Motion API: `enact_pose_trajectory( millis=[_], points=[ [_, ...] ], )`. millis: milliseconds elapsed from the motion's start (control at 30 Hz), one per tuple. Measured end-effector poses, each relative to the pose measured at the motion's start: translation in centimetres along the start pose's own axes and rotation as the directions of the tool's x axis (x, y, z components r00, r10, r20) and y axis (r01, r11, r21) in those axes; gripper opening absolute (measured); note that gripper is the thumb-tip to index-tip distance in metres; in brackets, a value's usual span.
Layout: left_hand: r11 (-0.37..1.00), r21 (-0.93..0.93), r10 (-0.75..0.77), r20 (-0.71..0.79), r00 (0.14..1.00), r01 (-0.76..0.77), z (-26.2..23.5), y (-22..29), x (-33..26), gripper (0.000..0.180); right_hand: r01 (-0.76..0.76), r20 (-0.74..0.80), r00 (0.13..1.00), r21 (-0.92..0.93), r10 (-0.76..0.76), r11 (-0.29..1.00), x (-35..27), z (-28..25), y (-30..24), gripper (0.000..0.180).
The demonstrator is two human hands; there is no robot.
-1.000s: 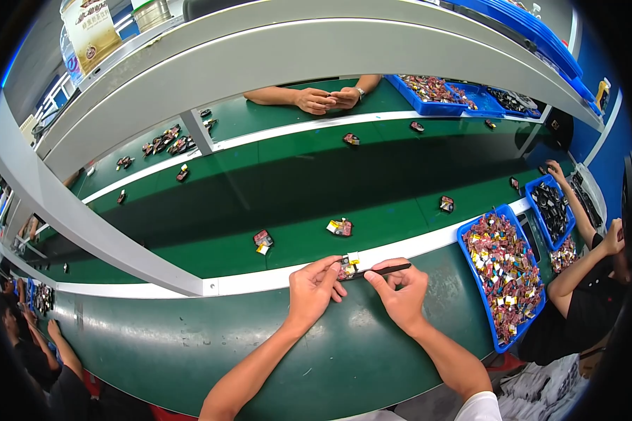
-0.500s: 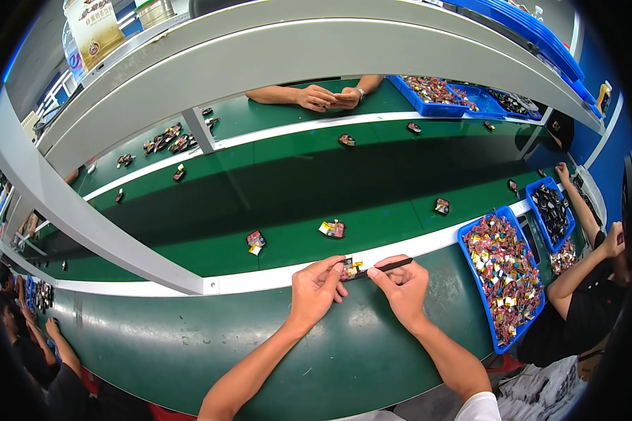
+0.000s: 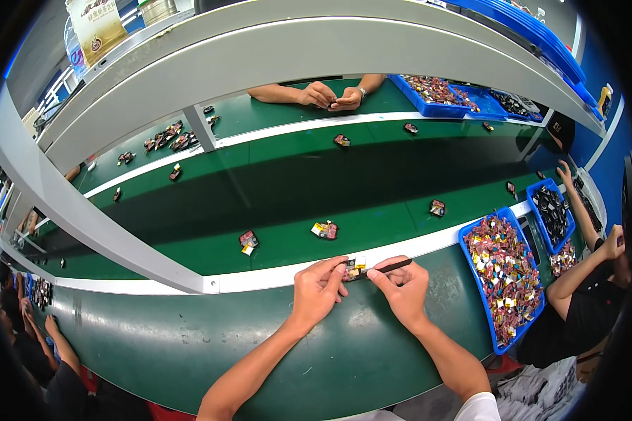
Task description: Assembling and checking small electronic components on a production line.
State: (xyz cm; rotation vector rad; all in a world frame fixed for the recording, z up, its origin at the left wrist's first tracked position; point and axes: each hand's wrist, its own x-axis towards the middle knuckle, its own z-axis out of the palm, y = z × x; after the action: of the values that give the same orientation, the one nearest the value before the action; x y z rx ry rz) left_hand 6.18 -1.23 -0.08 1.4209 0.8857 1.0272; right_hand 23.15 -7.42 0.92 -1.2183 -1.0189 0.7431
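My left hand (image 3: 317, 291) is closed on a small electronic assembly (image 3: 354, 267) with a dark casing and a yellow-and-white part, held above the near edge of the green belt. Between the thumb and fingers of my right hand (image 3: 404, 287) is a slim black stick-shaped tool (image 3: 395, 266), slanting up to the right. The right fingertips meet the right side of the assembly. Fingers cover part of it, and its fine details are too small to make out.
Similar assemblies (image 3: 324, 229) lie spread along the green belt (image 3: 288, 247). A blue tray (image 3: 463, 242) heaped with small reddish parts stands at right, beside a tray of black pieces (image 3: 553, 217). A grey frame (image 3: 98, 210) arches overhead. Other people work across and at both sides.
The assemblies on the near and far belt strips have shifted slightly left. My hands stay nearly in place, with the assembly tilted a little. Across the belt, another person's hands have changed their grip.
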Motion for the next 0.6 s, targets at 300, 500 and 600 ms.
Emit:
enact_pose_trajectory(
  millis=[300,500,600],
  points=[
    [0.999,-0.054,-0.004,0.030,1.000,0.005,2.2,0.3,0.3,0.025,-0.192,0.046,0.981,0.134,0.188,0.972,0.8,-2.6,-1.1,0.012],
    [1.000,-0.017,0.020,0.011,1.000,-0.020,5.0,0.9,1.9,0.026,-0.184,0.039,0.983,0.150,0.181,0.971,2.7,-5.0,-0.7,0.012],
    [1.000,-0.021,0.002,0.006,1.000,-0.002,5.7,1.8,2.6,0.026,-0.275,0.031,0.961,0.176,0.273,0.945,3.6,-5.5,-2.3,0.012]
  ],
)
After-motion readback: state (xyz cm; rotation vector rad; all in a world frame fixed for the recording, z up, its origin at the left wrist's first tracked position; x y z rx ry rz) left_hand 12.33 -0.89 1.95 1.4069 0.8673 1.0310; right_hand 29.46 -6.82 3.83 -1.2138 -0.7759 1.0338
